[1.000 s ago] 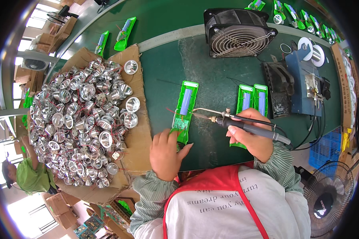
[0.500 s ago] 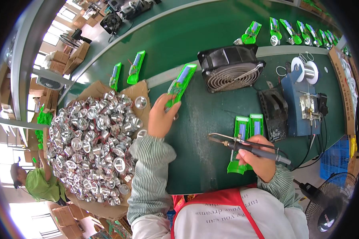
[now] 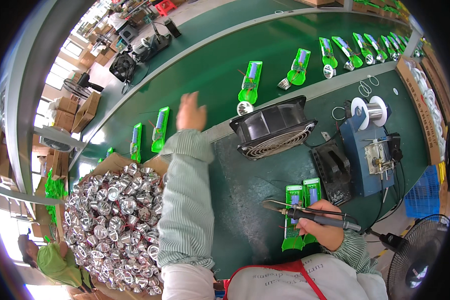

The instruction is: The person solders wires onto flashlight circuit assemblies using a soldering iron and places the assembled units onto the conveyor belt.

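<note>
My right hand [image 3: 321, 227] grips a soldering iron [image 3: 317, 218] with a dark handle and a thin curved metal tube beside its tip. Under the iron, two green plastic housings [image 3: 294, 228] with blue cells and circuit boards lie side by side on the bench. Over the green belt, my left hand [image 3: 191, 114] is empty with its fingers stretched out. To its right a green housing [image 3: 250, 82] with a silver reflector cup [image 3: 245, 108] at its lower end rests on the belt. To its left lies another green housing [image 3: 160, 130] with no cup visible.
Silver reflector cups [image 3: 115, 230] are heaped on cardboard at the left. A black fan [image 3: 270, 127] sits at the bench's back edge. A blue solder feeder [image 3: 362, 160] with a wire spool [image 3: 374, 112] stands right. More housings line the belt. A person in green [image 3: 60, 265] is at far left.
My left hand has let go of the green housing, which now lies on the belt, and has moved left and farther out. My right hand still holds the iron. The view has shifted.
</note>
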{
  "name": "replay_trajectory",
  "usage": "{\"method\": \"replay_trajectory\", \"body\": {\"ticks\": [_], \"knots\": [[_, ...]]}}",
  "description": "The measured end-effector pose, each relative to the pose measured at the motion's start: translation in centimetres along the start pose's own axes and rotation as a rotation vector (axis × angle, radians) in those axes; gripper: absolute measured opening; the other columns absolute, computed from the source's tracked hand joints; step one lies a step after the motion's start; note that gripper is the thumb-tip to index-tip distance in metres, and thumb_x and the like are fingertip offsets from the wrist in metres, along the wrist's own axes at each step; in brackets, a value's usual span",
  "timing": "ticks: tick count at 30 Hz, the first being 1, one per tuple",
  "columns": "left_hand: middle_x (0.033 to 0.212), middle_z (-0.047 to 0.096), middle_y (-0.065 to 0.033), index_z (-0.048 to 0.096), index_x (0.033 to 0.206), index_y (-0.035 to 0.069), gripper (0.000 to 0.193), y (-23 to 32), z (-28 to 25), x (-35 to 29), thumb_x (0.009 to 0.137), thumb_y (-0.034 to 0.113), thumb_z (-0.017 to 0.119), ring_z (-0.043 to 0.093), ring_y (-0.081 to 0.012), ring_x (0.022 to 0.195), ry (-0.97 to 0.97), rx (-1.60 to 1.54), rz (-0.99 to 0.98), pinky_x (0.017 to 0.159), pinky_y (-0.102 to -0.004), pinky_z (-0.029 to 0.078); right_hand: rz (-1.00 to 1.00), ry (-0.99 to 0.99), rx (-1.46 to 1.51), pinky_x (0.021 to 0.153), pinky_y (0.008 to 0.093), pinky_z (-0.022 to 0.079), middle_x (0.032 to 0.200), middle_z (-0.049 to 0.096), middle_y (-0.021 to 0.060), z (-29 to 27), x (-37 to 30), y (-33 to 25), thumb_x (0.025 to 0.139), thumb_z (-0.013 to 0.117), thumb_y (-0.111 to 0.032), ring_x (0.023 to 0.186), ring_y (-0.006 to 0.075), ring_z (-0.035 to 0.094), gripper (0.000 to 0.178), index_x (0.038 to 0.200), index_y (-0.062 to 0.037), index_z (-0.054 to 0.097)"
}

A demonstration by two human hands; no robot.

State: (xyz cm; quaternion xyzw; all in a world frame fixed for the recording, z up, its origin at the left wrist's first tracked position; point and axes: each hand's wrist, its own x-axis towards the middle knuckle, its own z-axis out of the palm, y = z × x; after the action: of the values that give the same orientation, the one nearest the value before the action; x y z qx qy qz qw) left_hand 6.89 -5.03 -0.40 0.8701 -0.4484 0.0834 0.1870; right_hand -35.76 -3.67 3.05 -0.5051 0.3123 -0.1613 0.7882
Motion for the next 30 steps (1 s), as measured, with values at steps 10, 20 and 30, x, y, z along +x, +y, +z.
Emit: {"method": "replay_trajectory", "body": {"ticks": [10,20,30], "knots": [[0.112,0.056,-0.0179,0.021,0.138,0.019,0.082,-9.4,-4.0,-3.5,0.071,0.021,0.067,0.059,-0.0343,0.092,-0.234,0.367,-0.464,0.080,-0.0405,0.048,-0.032,-0.002,-0.029,0.057,0.0257,0.053,0.080,0.062,0.0125,0.2,-0.2,0.4,0.079,0.063,-0.004,0.064,0.0144,0.063,0.018,0.090,0.0033,0.050],[0.089,0.059,-0.0238,0.029,0.136,0.015,0.073,5.3,-10.9,-15.4,0.071,0.021,0.062,0.059,-0.0385,0.082,-0.212,0.155,-0.210,0.070,-0.0448,0.047,-0.121,-0.015,-0.013,0.057,0.0255,0.052,0.079,0.062,0.0144,-0.2,-1.1,0.5,0.080,0.059,0.000,0.063,0.0150,0.061,0.017,0.092,0.0039,0.048],[0.100,0.052,-0.0203,0.035,0.132,0.008,0.066,12.7,-10.6,-33.2,0.074,0.016,0.065,0.054,-0.0352,0.085,-0.272,-0.021,-0.126,0.075,-0.0412,0.045,-0.170,-0.080,-0.069,0.052,0.0252,0.050,0.071,0.061,0.0138,0.8,-2.7,0.7,0.079,0.057,0.003,0.057,0.0144,0.059,0.016,0.091,0.0039,0.047]]}}
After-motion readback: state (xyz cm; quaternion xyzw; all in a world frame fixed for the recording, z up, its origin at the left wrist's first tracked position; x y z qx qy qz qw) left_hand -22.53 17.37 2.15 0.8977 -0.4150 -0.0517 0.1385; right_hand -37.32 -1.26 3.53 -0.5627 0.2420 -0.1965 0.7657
